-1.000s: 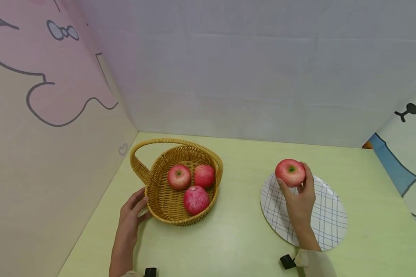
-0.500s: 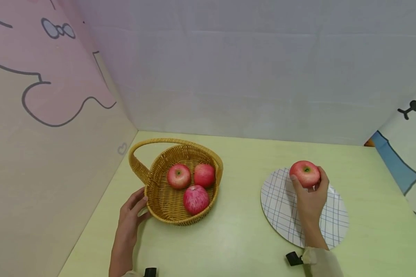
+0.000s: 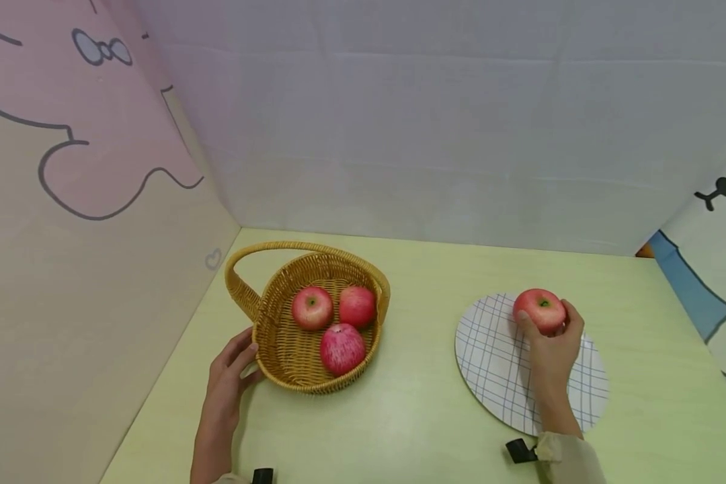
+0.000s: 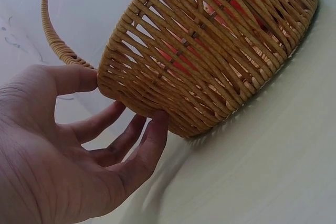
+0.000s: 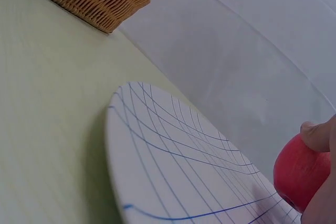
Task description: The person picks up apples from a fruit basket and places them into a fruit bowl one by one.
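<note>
My right hand point(image 3: 553, 353) grips a red apple point(image 3: 538, 309), thumb on the near left side, over the far part of a white plate point(image 3: 490, 363) with blue grid lines. In the right wrist view the apple point(image 5: 302, 174) is low by the plate point(image 5: 173, 166); whether they touch I cannot tell. A wicker basket point(image 3: 290, 363) with a tall handle stands on the left and holds three apples point(image 3: 342, 349). My left hand point(image 3: 226, 376) holds its left side; in the left wrist view its fingertips point(image 4: 157, 121) press the woven wall point(image 4: 210, 72).
The pale yellow-green table point(image 3: 411, 403) spreads between basket and plate. A whitish sheet point(image 3: 399, 148) closes off the back. Panels with cartoon prints stand at the left point(image 3: 115, 269) and right point(image 3: 714, 269).
My right hand has carried the apple to the right across the plate, then lowered it slightly. The left hand and basket hold their place.
</note>
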`<action>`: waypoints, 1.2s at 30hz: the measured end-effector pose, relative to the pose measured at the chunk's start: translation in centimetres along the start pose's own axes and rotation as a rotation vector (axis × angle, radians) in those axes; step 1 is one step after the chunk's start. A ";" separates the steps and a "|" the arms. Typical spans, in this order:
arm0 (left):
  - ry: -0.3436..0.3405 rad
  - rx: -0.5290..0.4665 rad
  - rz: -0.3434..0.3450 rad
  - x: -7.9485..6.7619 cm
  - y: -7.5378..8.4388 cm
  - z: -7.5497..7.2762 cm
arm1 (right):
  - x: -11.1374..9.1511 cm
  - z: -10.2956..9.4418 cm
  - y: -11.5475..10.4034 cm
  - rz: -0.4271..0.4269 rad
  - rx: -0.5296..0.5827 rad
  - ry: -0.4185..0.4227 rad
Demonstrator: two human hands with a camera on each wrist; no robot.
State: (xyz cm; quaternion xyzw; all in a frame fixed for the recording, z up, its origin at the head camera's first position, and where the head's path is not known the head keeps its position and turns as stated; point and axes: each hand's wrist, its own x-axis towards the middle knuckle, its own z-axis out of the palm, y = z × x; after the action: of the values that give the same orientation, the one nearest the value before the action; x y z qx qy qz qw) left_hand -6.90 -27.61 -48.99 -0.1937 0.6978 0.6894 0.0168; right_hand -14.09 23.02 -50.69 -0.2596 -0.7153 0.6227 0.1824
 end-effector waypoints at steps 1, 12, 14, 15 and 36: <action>-0.001 -0.001 0.001 0.0 0.0 0.0 | 0.0 -0.1 0.0 0.006 -0.004 0.000; -0.005 -0.010 0.017 -0.1 -0.1 0.1 | 0.2 -0.3 0.7 0.017 -0.032 0.031; -0.003 -0.011 0.015 -0.1 -0.1 0.1 | 0.2 -0.3 0.8 0.013 -0.032 0.039; -0.001 -0.011 0.014 -0.1 -0.1 0.2 | 0.2 -0.3 0.8 0.008 -0.034 0.042; -0.008 -0.020 0.010 0.0 0.0 0.1 | -1.0 -0.3 0.4 -0.003 -0.090 0.077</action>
State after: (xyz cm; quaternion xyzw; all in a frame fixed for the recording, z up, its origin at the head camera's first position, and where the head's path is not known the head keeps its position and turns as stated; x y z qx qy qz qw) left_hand -6.88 -27.49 -49.00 -0.1877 0.6917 0.6973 0.0144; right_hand -13.07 22.76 -51.00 -0.2901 -0.7355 0.5791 0.1990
